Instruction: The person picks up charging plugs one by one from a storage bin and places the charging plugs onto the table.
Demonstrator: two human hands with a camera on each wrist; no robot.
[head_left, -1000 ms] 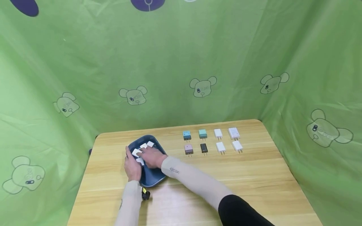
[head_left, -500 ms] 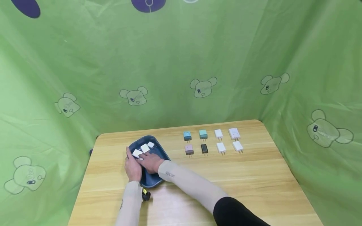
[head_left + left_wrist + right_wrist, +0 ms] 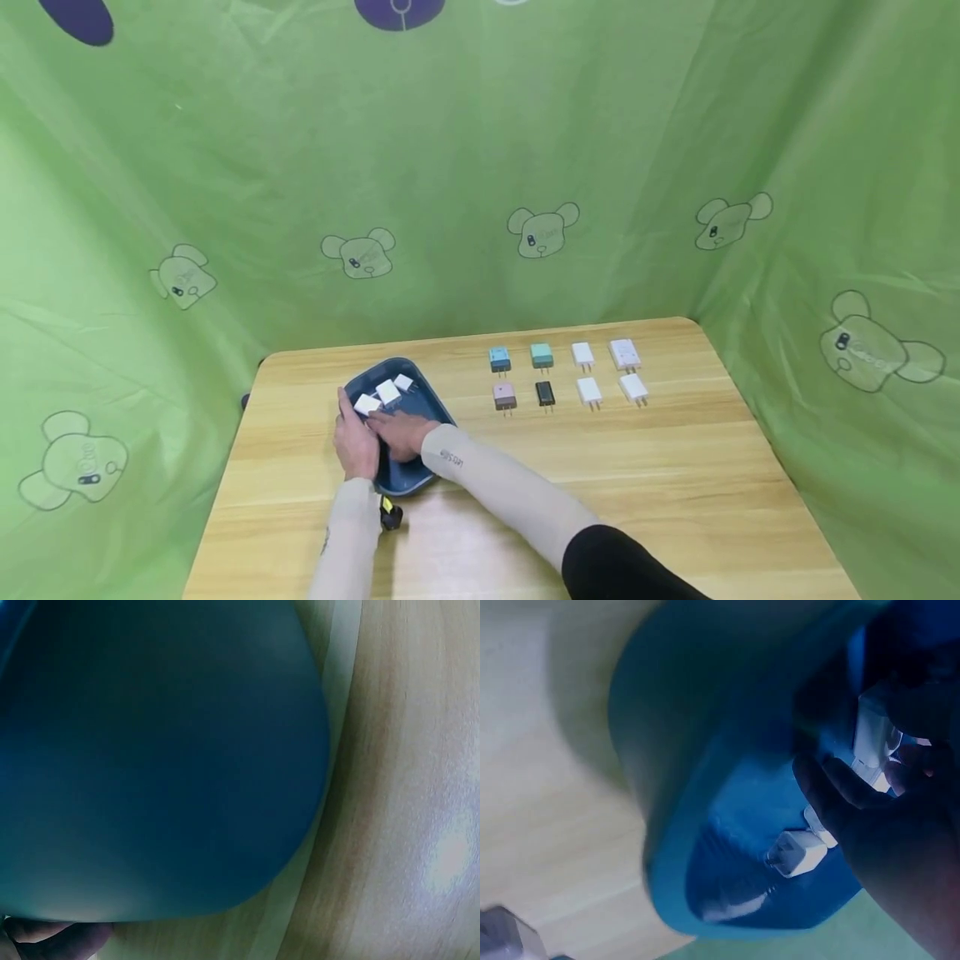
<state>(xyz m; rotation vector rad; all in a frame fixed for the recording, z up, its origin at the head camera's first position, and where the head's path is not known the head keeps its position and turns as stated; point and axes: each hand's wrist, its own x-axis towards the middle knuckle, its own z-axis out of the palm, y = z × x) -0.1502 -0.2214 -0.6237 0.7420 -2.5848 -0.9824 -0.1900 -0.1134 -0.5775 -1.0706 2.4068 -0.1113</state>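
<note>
A dark blue plastic bin (image 3: pixel 405 478) stands at the left of the table, holding several white plug chargers (image 3: pixel 387 392). My left hand (image 3: pixel 357 442) grips the bin's left side; in the left wrist view its fingers (image 3: pixel 67 939) show below the bin wall (image 3: pixel 187 795). Inside the bin, my right hand (image 3: pixel 403 434) reaches among the chargers, palm down. The right wrist view shows its fingers (image 3: pixel 821 791) fairly straight, close to one white charger (image 3: pixel 874 731). Another charger (image 3: pixel 799 851) lies on the bin floor, apart from the hand.
To the right, two rows of plug chargers lie with prongs toward me: blue (image 3: pixel 499 359), green (image 3: pixel 542 355), pink (image 3: pixel 504 395), black (image 3: pixel 545 393) and several white ones (image 3: pixel 588 389). A small black object with yellow (image 3: pixel 390 513) is beside the left sleeve. Green cloth (image 3: pixel 465 150) surrounds the wooden table (image 3: pixel 637 483).
My right hand has drawn slightly back toward me within the bin, showing more of the white chargers, which have shifted a little. The left hand stays at the bin's side.
</note>
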